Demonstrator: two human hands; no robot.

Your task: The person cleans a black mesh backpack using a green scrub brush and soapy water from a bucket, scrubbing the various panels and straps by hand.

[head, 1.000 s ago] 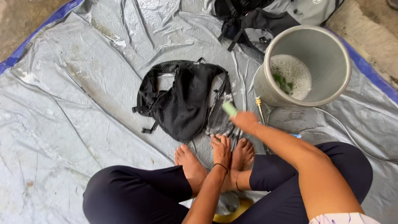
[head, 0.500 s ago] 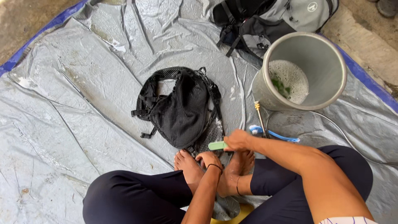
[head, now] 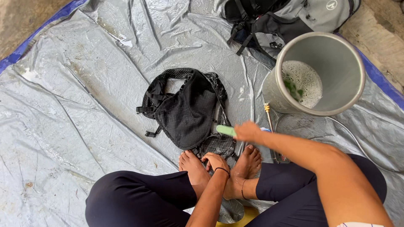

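A black mesh vest pack (head: 185, 107) lies spread on a wet grey tarp (head: 75, 109) in front of my bare feet. My right hand (head: 247, 131) is shut on a light green brush (head: 226, 130), pressed to the pack's lower right part. My left hand (head: 215, 161) pins the pack's near edge down between my feet, fingers curled on the mesh.
A metal bucket (head: 320, 71) with foamy water and something green stands at the right. A hose with a brass nozzle (head: 267, 110) lies beside it. A grey and black backpack (head: 290, 19) sits at the top right. The tarp has a blue border (head: 381, 80).
My right hand has been moving the brush back and forth over the pack's lower right part, toward me and then away. My left hand shifted closer to my feet.
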